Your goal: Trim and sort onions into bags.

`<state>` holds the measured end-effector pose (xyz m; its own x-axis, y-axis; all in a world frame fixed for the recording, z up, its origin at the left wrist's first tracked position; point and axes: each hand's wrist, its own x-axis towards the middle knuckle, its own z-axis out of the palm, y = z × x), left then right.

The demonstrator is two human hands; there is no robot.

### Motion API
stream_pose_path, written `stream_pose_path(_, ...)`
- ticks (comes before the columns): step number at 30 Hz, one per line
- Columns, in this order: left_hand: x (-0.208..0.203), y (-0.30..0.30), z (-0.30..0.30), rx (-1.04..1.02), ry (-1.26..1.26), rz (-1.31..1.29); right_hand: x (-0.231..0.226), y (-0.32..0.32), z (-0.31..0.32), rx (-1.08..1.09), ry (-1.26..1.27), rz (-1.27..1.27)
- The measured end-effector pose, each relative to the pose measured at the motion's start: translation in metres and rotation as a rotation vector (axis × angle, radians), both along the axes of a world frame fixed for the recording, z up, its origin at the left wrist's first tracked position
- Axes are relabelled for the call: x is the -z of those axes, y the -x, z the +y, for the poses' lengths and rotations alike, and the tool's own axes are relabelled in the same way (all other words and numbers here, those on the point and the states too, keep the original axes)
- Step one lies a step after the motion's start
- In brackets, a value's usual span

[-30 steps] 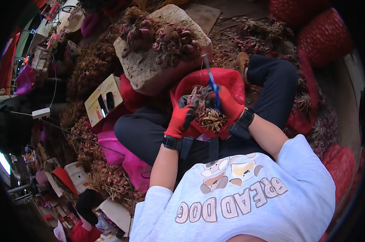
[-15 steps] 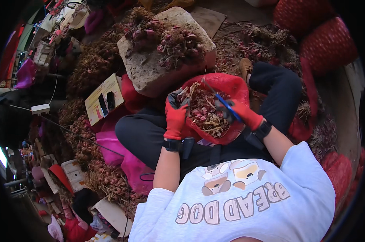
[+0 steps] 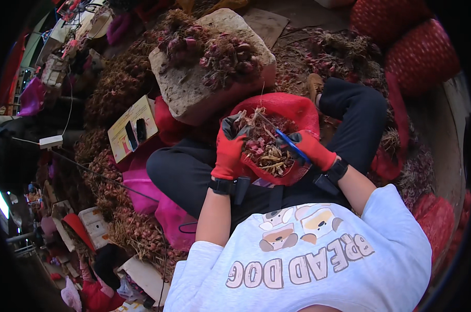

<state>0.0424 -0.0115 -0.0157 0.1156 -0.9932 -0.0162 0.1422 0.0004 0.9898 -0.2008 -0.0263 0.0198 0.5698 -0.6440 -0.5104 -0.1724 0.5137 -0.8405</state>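
Note:
In a red and dark grey glove, my left hand (image 3: 230,146) is closed around a small bunch of dried shallots (image 3: 244,120) with straw-coloured stalks, partly hidden by the fingers. My right hand (image 3: 314,148), gloved alike, grips blue-handled scissors (image 3: 292,145). Their thin blades point up and left, with the tips close to the stalks. Both hands are over an open red mesh bag (image 3: 305,110) between my legs. Inside it lie reddish shallots and loose skins (image 3: 258,147), with pale cut stalks (image 3: 275,163) towards the near side.
Ahead stands a worn pale block (image 3: 181,99) bearing shallot bunches (image 3: 230,57). A yellowish board (image 3: 119,134) with two dark flat objects is at left, near pink mesh cloth (image 3: 170,218). Shallot heaps (image 3: 136,229) extend along the left. Full red mesh sacks (image 3: 425,57) stand far right.
The scissors have moved up and left, bringing the blades to the stalks by my left hand. My left hand has shifted slightly right and still holds its bunch.

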Motion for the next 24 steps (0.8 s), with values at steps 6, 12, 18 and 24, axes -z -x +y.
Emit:
stream_pose_path(6,-0.013,-0.004,-0.003,0.017,-0.221,-0.011,0.004,-0.001,0.0,0.103,-0.087,0.04)
stream_pose_path(12,-0.009,-0.006,-0.001,0.077,-0.01,-0.005,0.044,0.012,-0.006,0.199,-0.123,-0.197)
stream_pose_path(18,0.01,-0.003,-0.002,0.192,-0.193,0.241,-0.002,-0.036,-0.011,0.148,0.107,-0.107)
stream_pose_path(24,0.007,0.018,0.009,0.341,-0.068,0.596,0.037,-0.048,-0.022,0.239,0.083,-0.335)
